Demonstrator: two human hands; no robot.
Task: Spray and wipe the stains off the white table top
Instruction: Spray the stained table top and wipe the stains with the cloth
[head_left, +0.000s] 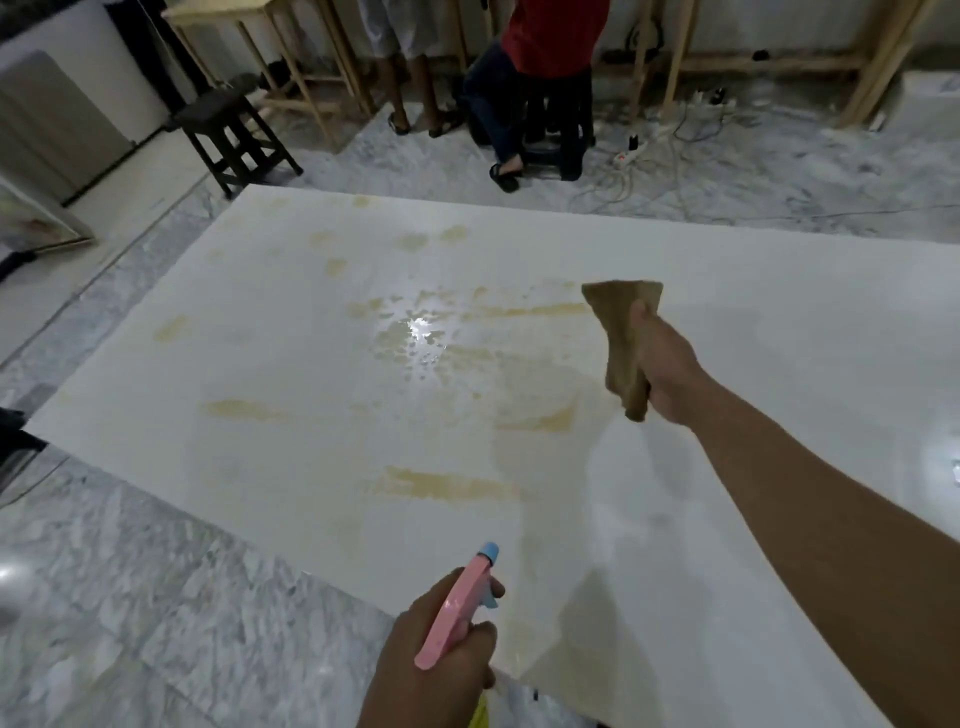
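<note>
White table top (701, 270) is standing over a grey marble floor (130, 597). Yellowish stains (447, 486) are lying across its left and centre. A wet patch (415, 338) is glistening mid-surface.

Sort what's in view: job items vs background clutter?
Job: spray bottle in left hand; brown cloth in right hand; white table top; yellow stains.
Background: dark stool; power strip; wooden frames.

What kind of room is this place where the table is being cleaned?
Probably a workshop or makeshift workroom, not a home kitchen. Bare wooden frame tables line the far wall, power strips and cables lie loose on the marble floor, and a dark stool stands nearby.
</note>
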